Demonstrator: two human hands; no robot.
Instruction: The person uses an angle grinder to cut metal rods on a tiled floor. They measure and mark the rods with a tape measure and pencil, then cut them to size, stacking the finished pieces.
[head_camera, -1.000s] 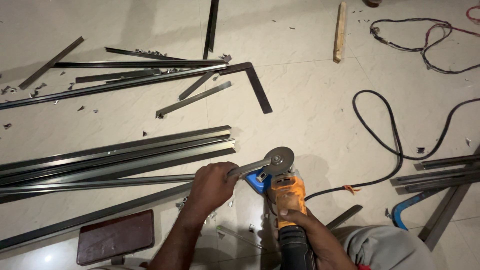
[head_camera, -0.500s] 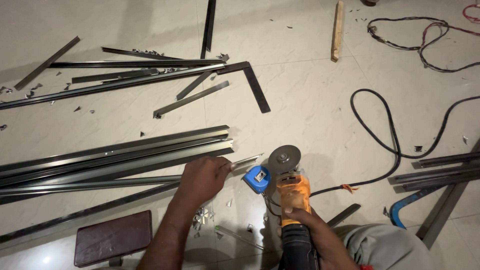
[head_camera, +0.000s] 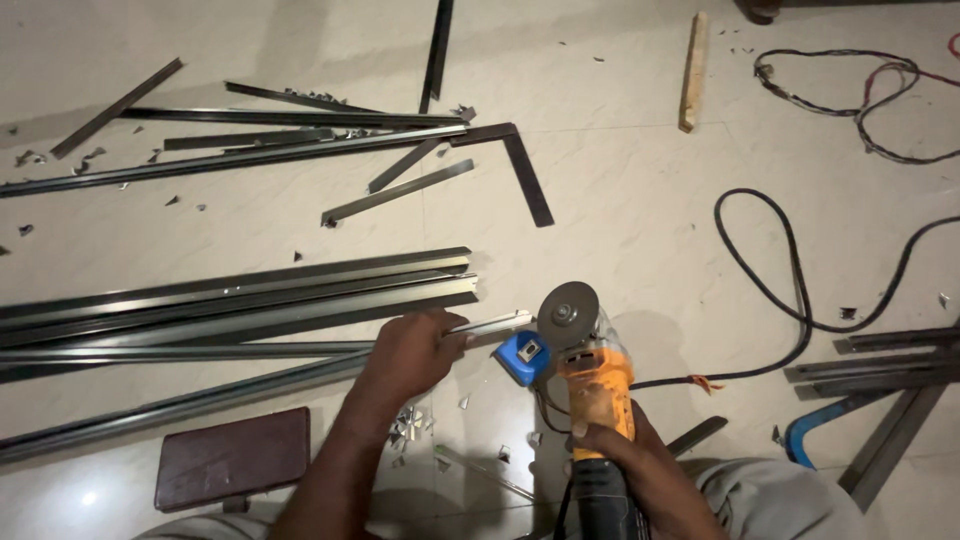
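My left hand (head_camera: 408, 358) presses down on a long grey metal strip (head_camera: 250, 352), close to its right end (head_camera: 500, 324). My right hand (head_camera: 625, 462) grips the black handle of an orange angle grinder (head_camera: 592, 392). Its round cutting disc (head_camera: 567, 314) stands just right of the strip's end, apart from it. A small blue tape measure (head_camera: 522, 358) lies between my two hands, against the grinder's head.
Several long metal strips (head_camera: 240, 290) lie in a bundle at left, more (head_camera: 230, 150) farther back. A dark L-shaped square (head_camera: 525, 170), a wooden stick (head_camera: 692, 72), a black power cable (head_camera: 790, 290), a brown block (head_camera: 232, 458), metal scraps (head_camera: 410, 425) and more bars (head_camera: 890, 360) lie around.
The grinder's disc has swung away from the strip's end, from lying over it to standing just right of it. My left hand stays on the strip.
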